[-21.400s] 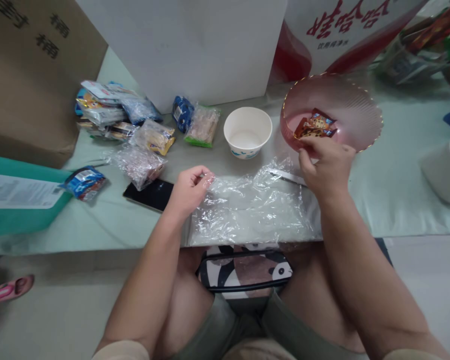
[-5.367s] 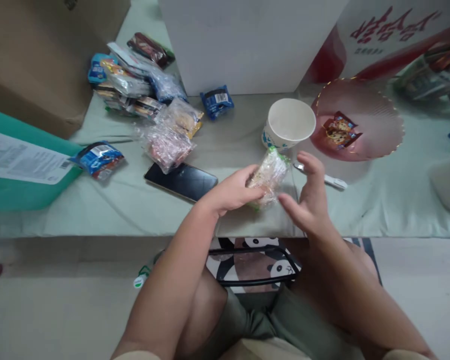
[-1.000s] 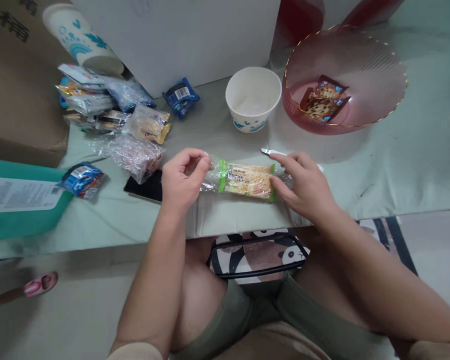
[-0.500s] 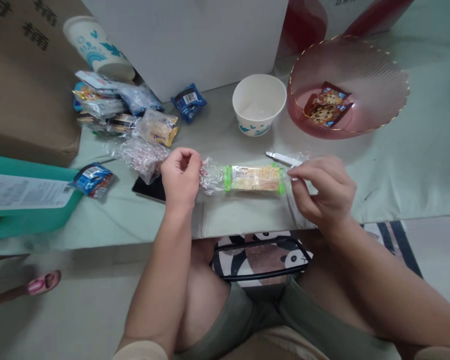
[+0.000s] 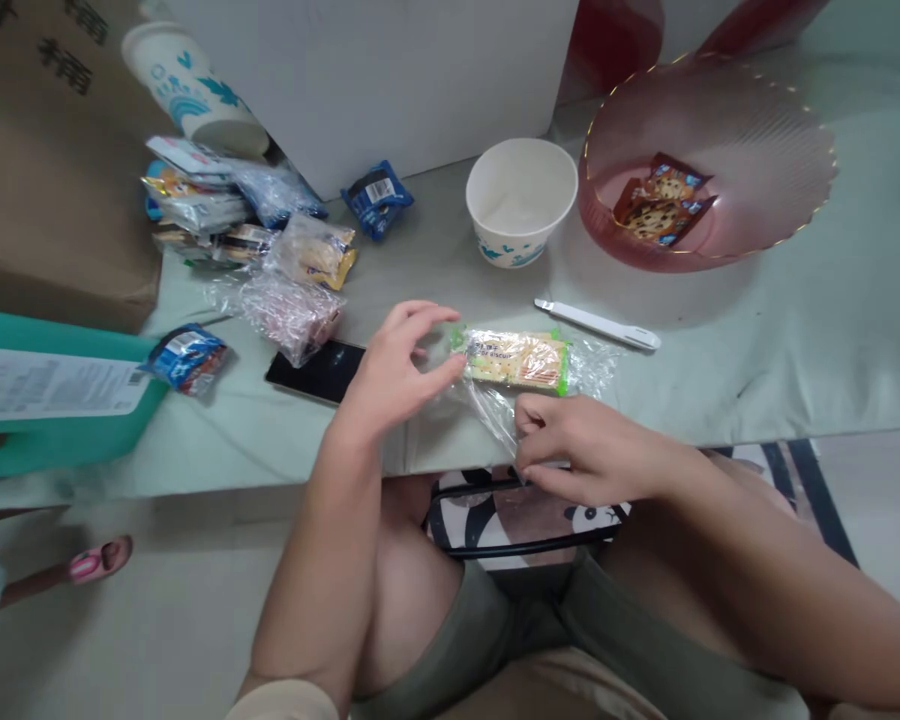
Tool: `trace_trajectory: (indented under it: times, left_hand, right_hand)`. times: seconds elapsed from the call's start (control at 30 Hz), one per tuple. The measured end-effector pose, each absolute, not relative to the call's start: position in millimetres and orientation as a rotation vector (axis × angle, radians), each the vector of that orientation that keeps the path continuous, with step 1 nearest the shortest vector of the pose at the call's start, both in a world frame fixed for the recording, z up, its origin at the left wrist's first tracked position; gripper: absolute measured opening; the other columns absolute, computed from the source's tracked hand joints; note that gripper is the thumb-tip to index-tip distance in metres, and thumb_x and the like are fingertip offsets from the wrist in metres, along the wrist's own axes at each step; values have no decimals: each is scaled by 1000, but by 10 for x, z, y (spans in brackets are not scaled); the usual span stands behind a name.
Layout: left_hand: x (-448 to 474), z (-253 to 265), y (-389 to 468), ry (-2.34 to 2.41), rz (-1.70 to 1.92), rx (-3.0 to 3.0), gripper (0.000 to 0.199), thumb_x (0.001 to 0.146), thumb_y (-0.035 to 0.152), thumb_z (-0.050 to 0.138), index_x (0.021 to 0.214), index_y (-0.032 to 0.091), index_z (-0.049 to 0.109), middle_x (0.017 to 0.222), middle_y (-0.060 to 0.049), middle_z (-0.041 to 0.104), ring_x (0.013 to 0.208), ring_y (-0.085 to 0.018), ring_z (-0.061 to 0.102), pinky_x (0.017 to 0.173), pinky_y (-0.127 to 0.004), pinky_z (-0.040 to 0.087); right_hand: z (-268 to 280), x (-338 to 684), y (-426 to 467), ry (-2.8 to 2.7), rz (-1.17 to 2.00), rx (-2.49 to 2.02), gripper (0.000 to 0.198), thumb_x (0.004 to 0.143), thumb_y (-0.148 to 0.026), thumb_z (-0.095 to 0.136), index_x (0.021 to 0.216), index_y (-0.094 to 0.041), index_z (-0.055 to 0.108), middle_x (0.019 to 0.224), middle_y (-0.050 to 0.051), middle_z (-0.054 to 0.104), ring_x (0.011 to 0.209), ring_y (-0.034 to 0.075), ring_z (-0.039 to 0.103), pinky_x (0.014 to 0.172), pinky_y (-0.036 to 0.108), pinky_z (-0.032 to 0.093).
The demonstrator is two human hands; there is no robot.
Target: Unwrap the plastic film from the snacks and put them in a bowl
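Observation:
A packet of biscuits (image 5: 516, 358) with green ends lies on the cloth, loose clear plastic film about it. My left hand (image 5: 401, 368) is at the packet's left end, thumb and fingers apart; whether the thumb touches the film I cannot tell. In front of the packet my right hand (image 5: 589, 445) is closed, pinching clear plastic film (image 5: 495, 412) that stretches down from the packet's left end. Behind the right hand rests a white-handled tool (image 5: 598, 325) with a short metal tip, like a small knife.
Beyond the packet stand a paper cup (image 5: 521, 205) and a pink bowl (image 5: 757, 130) holding cookie packs. On the left are a dark phone (image 5: 315, 370), heaped wrapped snacks (image 5: 217, 210), a green container (image 5: 52, 390) and a cardboard box (image 5: 52, 200). The table's front edge is close to my lap.
My right hand has moved left and toward me, now pulling film from the packet's left end. My left hand has opened and shifted right, and the white tool is uncovered.

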State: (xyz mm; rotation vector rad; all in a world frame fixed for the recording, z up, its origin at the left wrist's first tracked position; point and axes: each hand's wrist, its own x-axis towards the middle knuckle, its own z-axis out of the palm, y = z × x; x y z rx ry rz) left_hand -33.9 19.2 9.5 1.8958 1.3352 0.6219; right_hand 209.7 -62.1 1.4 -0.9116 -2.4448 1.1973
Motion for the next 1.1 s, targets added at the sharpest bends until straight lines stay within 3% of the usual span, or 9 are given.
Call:
trace_trajectory:
  times: [0.07,0.17,0.27,0.4,0.47,0.67,0.9,1.1]
  left_hand:
    - [-333,73,212,1407,639,1757,29,77,32,70,104,20,71,111,-9,71,95,-20,68,70,-28,55]
    - [-334,36,247,1465,680,1660,7,76,25,66,74,18,64,77,-4,70,72,-15,63,64,-26,50]
    - [-339,41,262,1508,814,1548,12,77,23,61,66,19,57,69,-2,67,65,-14,61,58,-25,46]
    - [-293,133,222,1444,729,1601,21,77,38,68,70,20,61,67,-1,66,63,-14,58,59,-26,45]
    - [-254,161,194,1410,622,1687,19,73,36,72,70,19,64,67,0,65,63,-14,56,60,-27,44]
    - [-232,57,229,1454,848,1591,9,70,22,61,62,21,56,58,3,53,56,-12,44,55,-27,37]
    - [-271,91,221,1358,698,1529,26,73,43,72,82,20,63,75,-1,62,66,-14,54,61,-27,44]
    - [-192,98,94,1435,579,1779,24,69,23,71,92,22,66,76,2,61,68,-13,53,64,-29,42]
  right_hand:
    - [26,2101,-622,-2416,1215,-894,22,89,-22,56,78,-19,74,113,11,64,97,19,64,75,29,49]
    - [37,2083,-632,-2410,1259,-891,20,85,-19,56,71,-18,70,146,13,59,126,26,62,80,31,52]
    - [24,2047,-638,-2441,1277,-910,21,83,-18,55,64,-17,65,157,8,54,113,24,70,73,30,52]
    - [-20,1992,-644,-2493,1182,-934,21,80,-20,53,63,-17,64,159,7,50,84,17,73,64,30,47]
    - [-44,1962,-655,-2517,1110,-940,20,79,-20,53,64,-17,65,160,4,48,79,16,73,60,30,44]
    - [-130,1854,-701,-2524,828,-903,22,82,-20,49,70,-19,67,152,0,58,92,18,74,59,30,41]
    - [-174,1770,-710,-2646,584,-824,25,85,-26,52,76,-20,75,142,-2,67,81,20,58,71,39,39]
    - [-177,1721,-721,-2723,635,-849,24,85,-30,56,79,-20,77,141,-1,68,88,22,49,76,42,33]
